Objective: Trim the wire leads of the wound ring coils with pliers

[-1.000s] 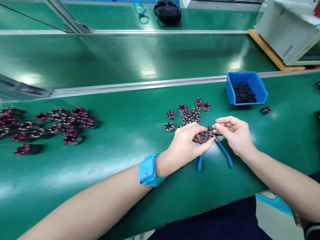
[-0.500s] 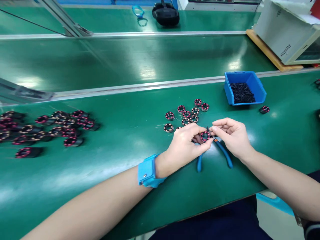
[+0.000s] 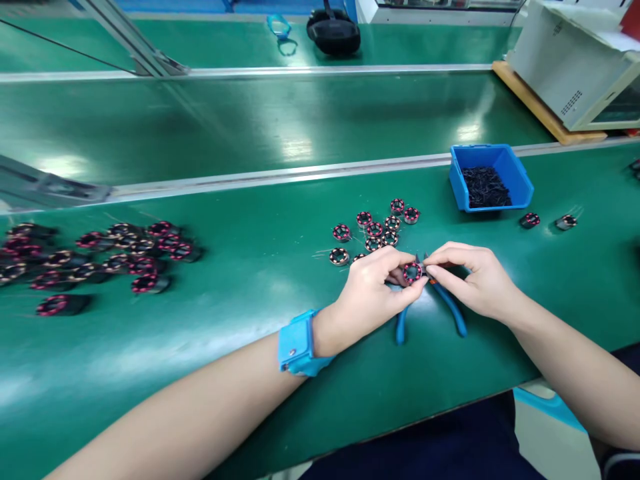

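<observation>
My left hand [image 3: 373, 293], with a blue wrist strap [image 3: 296, 343], pinches a small ring-shaped coil part with pink and copper windings [image 3: 413, 272] just above the green table. My right hand [image 3: 475, 280] is closed in a pinch at the right edge of that ring; what its fingertips grip is too small to make out. Blue-handled pliers [image 3: 453, 310] lie on the table under both hands. Several more of these ring parts [image 3: 375, 229] sit just beyond my fingers.
A blue bin of small black pieces [image 3: 490, 179] stands at the right, with two loose parts [image 3: 530, 219] beside it. A large pile of similar rings [image 3: 100, 257] lies at the left. A conveyor strip [image 3: 250, 120] runs behind, and a white box [image 3: 575, 60] sits far right.
My right hand has turned slightly and tightened its pinch at the ring's edge. The left hand holds the ring in almost the same place.
</observation>
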`<state>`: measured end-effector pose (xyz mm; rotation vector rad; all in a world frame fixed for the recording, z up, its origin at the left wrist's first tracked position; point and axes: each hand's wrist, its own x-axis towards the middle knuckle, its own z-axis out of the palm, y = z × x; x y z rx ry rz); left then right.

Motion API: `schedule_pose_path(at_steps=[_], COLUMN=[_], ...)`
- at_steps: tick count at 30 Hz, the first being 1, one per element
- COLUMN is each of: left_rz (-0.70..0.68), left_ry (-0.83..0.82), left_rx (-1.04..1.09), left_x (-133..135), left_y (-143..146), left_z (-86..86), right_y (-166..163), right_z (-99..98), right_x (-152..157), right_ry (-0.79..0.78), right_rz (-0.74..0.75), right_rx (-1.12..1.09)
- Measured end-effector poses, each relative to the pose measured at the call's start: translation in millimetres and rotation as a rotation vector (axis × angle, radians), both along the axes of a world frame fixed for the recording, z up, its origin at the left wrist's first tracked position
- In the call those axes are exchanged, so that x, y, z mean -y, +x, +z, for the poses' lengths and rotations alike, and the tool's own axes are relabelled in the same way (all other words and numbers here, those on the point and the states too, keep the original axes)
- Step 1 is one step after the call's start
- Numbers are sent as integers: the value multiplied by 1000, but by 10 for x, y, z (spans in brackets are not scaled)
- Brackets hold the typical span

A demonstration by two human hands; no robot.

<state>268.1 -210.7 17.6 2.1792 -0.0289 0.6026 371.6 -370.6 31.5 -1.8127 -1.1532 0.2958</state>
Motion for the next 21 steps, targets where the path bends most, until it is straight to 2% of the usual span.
schedule_pose_path(at_steps=[4,10,15,21], left_rz=[-17,-74,-99,-61], left_ry=[-45,-14,58,76], left_rx=[-29,-28,-21,-49], left_x=[12,15,1,-15], left_y=[-8,-20,-33,-38], left_z=[-17,-39,-22,-59], right_y=[-22,-83,-140,-200], right_z=[-15,-46,-65,-76], right_x=[-15,-31,-17,-5], right_ry=[5,37,14,-21], right_rz=[1,-28,-33,7], right_rx=[103,205,236,209])
